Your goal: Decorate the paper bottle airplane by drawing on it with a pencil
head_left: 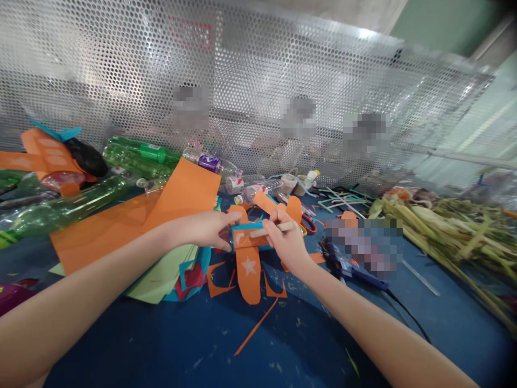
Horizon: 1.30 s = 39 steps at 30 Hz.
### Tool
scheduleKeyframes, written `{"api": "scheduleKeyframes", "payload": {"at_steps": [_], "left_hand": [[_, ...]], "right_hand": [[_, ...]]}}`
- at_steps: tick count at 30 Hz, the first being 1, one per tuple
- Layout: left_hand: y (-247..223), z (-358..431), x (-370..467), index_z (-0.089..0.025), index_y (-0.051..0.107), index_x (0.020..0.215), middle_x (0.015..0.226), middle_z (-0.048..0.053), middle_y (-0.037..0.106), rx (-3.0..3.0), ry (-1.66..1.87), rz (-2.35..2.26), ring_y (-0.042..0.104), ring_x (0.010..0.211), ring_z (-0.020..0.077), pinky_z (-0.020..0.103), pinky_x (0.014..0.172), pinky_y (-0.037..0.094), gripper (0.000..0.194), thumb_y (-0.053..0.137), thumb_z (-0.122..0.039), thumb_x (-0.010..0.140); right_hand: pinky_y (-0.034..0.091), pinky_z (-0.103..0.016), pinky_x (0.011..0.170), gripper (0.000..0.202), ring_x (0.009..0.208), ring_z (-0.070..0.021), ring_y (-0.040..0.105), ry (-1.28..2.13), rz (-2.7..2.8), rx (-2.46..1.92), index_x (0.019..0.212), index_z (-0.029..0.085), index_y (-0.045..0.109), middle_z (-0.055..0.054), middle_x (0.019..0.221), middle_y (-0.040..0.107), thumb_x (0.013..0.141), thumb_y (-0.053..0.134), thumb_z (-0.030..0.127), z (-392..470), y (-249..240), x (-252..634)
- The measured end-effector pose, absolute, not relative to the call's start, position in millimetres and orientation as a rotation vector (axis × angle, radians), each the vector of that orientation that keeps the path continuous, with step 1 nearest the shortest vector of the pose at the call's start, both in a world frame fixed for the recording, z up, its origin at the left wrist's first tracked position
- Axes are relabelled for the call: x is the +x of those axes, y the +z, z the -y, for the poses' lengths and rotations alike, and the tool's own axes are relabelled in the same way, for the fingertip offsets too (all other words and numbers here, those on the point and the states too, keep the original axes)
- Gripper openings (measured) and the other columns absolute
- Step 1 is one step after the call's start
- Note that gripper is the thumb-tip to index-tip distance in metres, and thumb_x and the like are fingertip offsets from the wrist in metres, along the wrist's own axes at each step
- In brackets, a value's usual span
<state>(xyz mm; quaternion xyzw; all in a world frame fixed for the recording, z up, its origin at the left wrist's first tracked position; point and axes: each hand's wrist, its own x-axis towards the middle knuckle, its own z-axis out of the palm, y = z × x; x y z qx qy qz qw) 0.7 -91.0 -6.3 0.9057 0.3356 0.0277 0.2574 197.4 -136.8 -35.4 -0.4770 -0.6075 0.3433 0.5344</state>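
A model plane (249, 283) of orange and blue paper lies in front of me, its wing bearing a white star. My left hand (216, 229) is closed around the left end of its body, thumb above and fingers below. In my right hand (286, 240) is a slim pale pen (258, 233), pinched between thumb and fingers. Its tip points at the orange band on the body, close to a white curved mark (239, 237). Orange paper scraps (276, 286) lie by the wing. Red-handled scissors (309, 223) rest partly hidden behind my right hand.
Orange sheets (181, 191) and pale green paper (159, 277) lie left, with green bottles (72, 202) and another orange plane (52, 153) beyond. A blue glue gun (359, 274) with a black cord and dry husks (444, 226) are at right. A perforated metal panel (250, 81) stands behind.
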Motion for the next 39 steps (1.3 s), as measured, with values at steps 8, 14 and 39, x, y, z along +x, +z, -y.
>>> {"api": "scheduleKeyframes", "payload": {"at_steps": [8, 14, 39], "left_hand": [[-8.3, 88.9, -0.5, -0.026, 0.041, 0.119, 0.091, -0.001, 0.060, 2.470, 0.087, -0.879, 0.055, 0.071, 0.0154, 0.024, 0.061, 0.035, 0.052, 0.062, -0.027, 0.071], [-7.9, 89.2, -0.5, -0.026, 0.041, 0.117, 0.089, -0.001, 0.059, 2.484, 0.102, -0.872, 0.054, 0.071, 0.0152, 0.024, 0.060, 0.035, 0.049, 0.061, -0.029, 0.072], [-7.6, 89.7, 0.4, -0.023, 0.043, 0.110, 0.079, -0.002, 0.056, 2.488, 0.072, -0.932, 0.053, 0.069, 0.0143, 0.023, 0.057, 0.035, 0.044, 0.064, -0.025, 0.071]], "right_hand": [[0.027, -0.022, 0.042, 0.028, 0.037, -0.0081, 0.033, 0.772, 1.491, -1.146, 0.058, 0.023, 0.033, 0.010, 0.037, 0.036, 0.079, 0.051, 0.026, 136.6, -35.6, 197.9], [0.029, -0.023, 0.043, 0.028, 0.037, -0.0086, 0.034, 0.744, 1.510, -1.163, 0.059, 0.023, 0.034, 0.009, 0.037, 0.037, 0.080, 0.051, 0.026, 136.1, -36.1, 198.4], [0.025, -0.021, 0.039, 0.027, 0.035, -0.0078, 0.032, 0.778, 1.445, -1.151, 0.058, 0.023, 0.032, 0.010, 0.036, 0.035, 0.077, 0.051, 0.022, 135.7, -38.3, 199.0]]}}
